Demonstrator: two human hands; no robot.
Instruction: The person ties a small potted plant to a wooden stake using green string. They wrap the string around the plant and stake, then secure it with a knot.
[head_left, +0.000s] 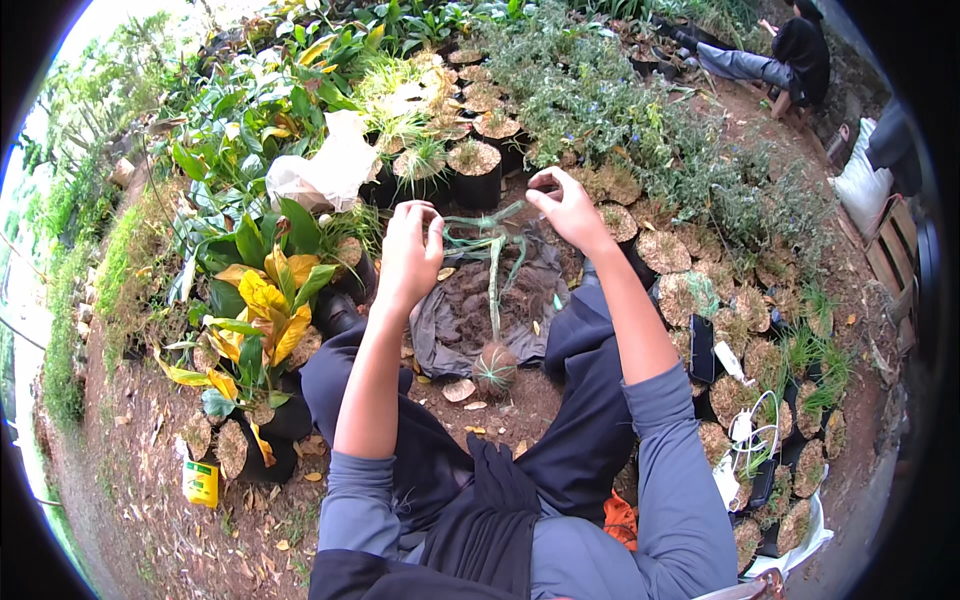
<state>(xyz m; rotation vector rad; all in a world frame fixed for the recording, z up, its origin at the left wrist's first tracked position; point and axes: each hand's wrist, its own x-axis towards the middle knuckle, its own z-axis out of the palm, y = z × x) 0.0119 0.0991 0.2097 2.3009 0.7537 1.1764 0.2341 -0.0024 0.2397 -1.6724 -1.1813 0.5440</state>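
Between my knees stands a thin green plant stem (494, 289) rising from a round, fibrous root ball (495, 367) wound with green string. Green strands (480, 234) spread at the stem's upper end, between my two hands. My left hand (414, 251) is raised at their left, fingers curled together near the strands; whether it pinches one is unclear. My right hand (562, 202) is raised at the upper right, thumb and fingertips close together; a thread between them cannot be made out. Beneath lies a dark plastic sheet (435, 337) with loose brown fibre (469, 300) on it.
Black-bagged pots (478, 184) stand ahead and on the right, with a dark phone (702, 349) and white cable (757, 431) on some. Yellow-leaved plants (262, 307) and a yellow container (200, 484) are at left. A person (799, 56) sits at the upper right.
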